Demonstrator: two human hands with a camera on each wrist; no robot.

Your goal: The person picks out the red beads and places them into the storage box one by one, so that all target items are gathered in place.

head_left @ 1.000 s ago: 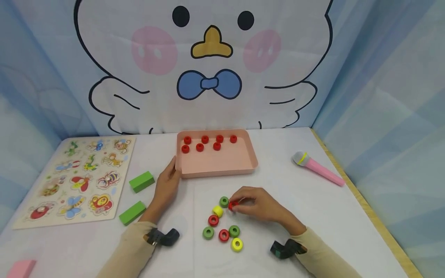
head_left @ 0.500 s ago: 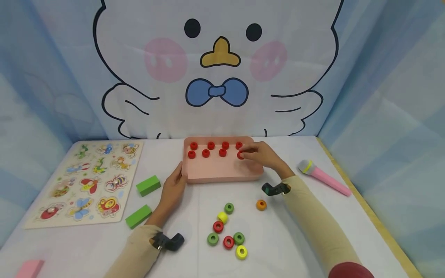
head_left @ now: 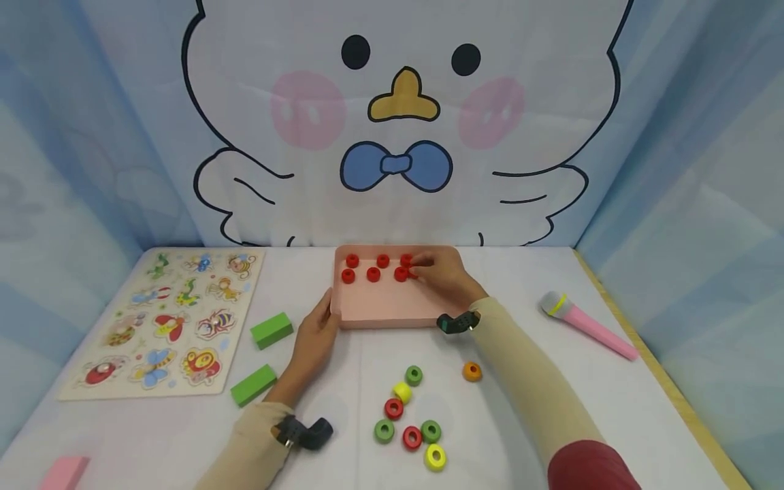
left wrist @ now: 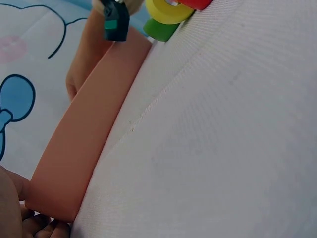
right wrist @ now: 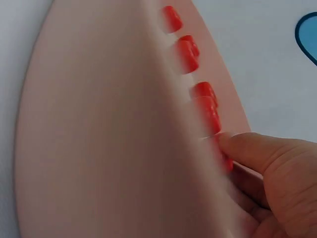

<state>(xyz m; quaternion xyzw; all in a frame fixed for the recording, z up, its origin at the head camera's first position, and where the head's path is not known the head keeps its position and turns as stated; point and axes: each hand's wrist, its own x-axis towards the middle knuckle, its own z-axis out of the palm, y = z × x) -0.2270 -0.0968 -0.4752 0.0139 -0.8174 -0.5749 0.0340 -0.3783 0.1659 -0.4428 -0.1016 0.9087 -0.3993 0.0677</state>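
A shallow pink tray (head_left: 392, 306) stands at the back of the table, with several red beads (head_left: 373, 274) in two rows inside it. My left hand (head_left: 315, 337) grips the tray's near left corner; in the left wrist view its thumb and fingers (left wrist: 44, 228) lie about the end of the tray wall. My right hand (head_left: 447, 275) reaches into the tray and pinches a red bead (right wrist: 223, 153) between thumb and fingers. That bead sits close beside the front row's last bead (head_left: 401, 273). The right hand covers the tray's back right part.
Several loose green, yellow and red beads (head_left: 394, 408) lie before the tray, with an orange bead (head_left: 471, 371) to their right. Two green blocks (head_left: 271, 331) and an insect puzzle board (head_left: 165, 320) lie left. A toy microphone (head_left: 591, 327) is right, a pink block (head_left: 64, 473) front left.
My right hand has carried a red bead from the loose group into the tray, then shifted it left towards the front row. The orange bead has come into sight. My left hand keeps its hold.
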